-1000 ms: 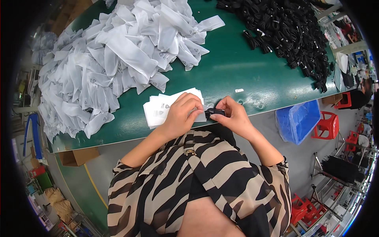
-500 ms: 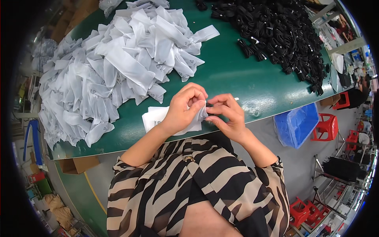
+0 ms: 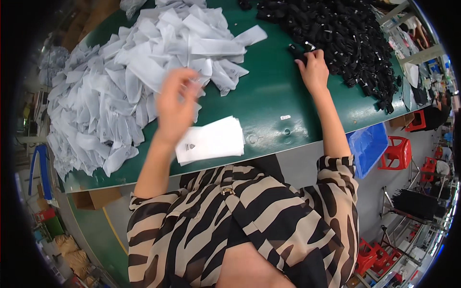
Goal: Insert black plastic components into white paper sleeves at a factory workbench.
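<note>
My left hand (image 3: 176, 103) is raised over the near right side of a heap of filled translucent white pouches (image 3: 120, 96). Motion smears its fingers, so their grip does not show. Far out to the right, my right hand (image 3: 314, 72) bends its fingers around a bundled black cable (image 3: 298, 52) at the left edge of a big heap of such cables (image 3: 341, 43). Between my arms, a stack of flat white pouches (image 3: 213, 141) lies by the table's near edge, its top one printed with a small dark mark.
The green table (image 3: 269, 96) curves around me. A small white tag (image 3: 285, 117) lies right of the stack. Beyond the near edge, a blue bin (image 3: 367, 151) with a plastic liner and red stools (image 3: 397, 153) stand on the floor; a cardboard box (image 3: 96, 198) is at lower left.
Both hands have parted from above the flat stack. My left hand went up and left to the pouch heap, where another pouch now lies; my right hand reached out to the cables.
</note>
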Tool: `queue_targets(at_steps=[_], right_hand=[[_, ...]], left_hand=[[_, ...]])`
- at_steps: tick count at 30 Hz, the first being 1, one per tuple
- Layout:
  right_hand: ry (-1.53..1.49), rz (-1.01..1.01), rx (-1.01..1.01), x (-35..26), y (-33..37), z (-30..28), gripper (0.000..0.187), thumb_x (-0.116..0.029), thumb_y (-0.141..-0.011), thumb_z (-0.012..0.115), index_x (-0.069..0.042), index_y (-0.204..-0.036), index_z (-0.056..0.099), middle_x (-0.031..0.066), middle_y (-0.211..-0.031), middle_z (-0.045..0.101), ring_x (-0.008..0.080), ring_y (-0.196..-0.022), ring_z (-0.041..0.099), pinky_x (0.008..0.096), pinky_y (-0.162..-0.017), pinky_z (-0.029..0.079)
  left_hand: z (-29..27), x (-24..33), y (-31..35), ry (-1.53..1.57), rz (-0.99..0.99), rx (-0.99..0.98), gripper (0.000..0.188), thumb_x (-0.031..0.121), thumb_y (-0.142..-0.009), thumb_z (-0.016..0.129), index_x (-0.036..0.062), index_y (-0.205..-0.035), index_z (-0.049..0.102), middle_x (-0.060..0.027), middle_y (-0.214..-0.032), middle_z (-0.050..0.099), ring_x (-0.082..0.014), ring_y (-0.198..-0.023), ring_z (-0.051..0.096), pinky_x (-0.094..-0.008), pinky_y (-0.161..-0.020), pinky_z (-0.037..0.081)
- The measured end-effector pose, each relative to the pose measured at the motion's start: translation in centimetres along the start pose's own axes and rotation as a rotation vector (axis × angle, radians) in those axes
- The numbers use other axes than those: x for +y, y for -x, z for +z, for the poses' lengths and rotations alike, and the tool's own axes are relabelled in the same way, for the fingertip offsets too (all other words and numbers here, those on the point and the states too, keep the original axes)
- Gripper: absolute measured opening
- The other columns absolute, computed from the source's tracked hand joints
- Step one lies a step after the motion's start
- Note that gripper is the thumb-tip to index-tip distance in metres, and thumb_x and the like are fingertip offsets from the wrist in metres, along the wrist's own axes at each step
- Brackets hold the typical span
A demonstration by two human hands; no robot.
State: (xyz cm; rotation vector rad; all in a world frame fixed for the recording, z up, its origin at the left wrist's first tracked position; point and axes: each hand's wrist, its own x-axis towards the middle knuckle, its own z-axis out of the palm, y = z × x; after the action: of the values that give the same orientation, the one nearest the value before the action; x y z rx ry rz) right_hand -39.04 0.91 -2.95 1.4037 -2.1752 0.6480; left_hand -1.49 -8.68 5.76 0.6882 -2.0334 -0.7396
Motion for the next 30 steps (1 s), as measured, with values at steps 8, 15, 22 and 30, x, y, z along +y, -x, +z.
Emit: queue_targets(at_steps=[8,15,22,30], right_hand=[[-0.447,0.092,-0.204,-6.0,5.0,-2.5,0.021,-0.015,-0.085,0.076,-0.003,-0.099,0.066,0.0055,-0.073,0.064,0.0161,-0.063,0.062,0.0312,-0.058,0.049],[-0.854,-0.004,-0.358,-11.6,11.4,-10.7,0.026,-0.002,-0.078,0.076,0.002,-0.102,0.064,0.0113,-0.088,0.065,0.0169,-0.069,0.062,0.0274,-0.062,0.05],[-0.737,-0.323,-0.307,-13.0,13.0,-12.2,0.039,0.0,-0.071,0.079,0.002,-0.107,0.065,0.0137,-0.099,0.063,0.0288,-0.077,0.064,0.0361,-0.064,0.055],[-0.699,-0.621,-0.331,-12.5,12.2,-12.0,0.044,-0.001,-0.069,0.079,0.001,-0.111,0.065,0.013,-0.104,0.062,0.0279,-0.084,0.064,0.0373,-0.066,0.054]], left_hand=[[4.5,0.3,10.1,-0.061,0.123,-0.452,0.023,0.01,-0.078,0.079,0.0031,-0.095,0.065,-0.011,-0.094,0.059,-0.0304,-0.086,0.061,-0.0386,-0.076,0.051],[4.7,0.3,10.5,0.102,-0.126,-0.374,0.01,0.003,-0.084,0.07,0.0017,-0.087,0.06,-0.0103,-0.083,0.059,-0.0276,-0.075,0.059,-0.0366,-0.069,0.048],[4.6,-0.2,10.4,0.254,-0.325,-0.36,0.006,-0.002,-0.089,0.066,-0.0003,-0.091,0.061,-0.0045,-0.085,0.061,-0.0121,-0.07,0.051,-0.0252,-0.064,0.042],[4.4,0.0,10.0,0.313,-0.213,-0.41,0.005,-0.003,-0.09,0.064,-0.0003,-0.092,0.06,-0.0067,-0.091,0.063,-0.0155,-0.077,0.058,-0.0265,-0.067,0.046]])
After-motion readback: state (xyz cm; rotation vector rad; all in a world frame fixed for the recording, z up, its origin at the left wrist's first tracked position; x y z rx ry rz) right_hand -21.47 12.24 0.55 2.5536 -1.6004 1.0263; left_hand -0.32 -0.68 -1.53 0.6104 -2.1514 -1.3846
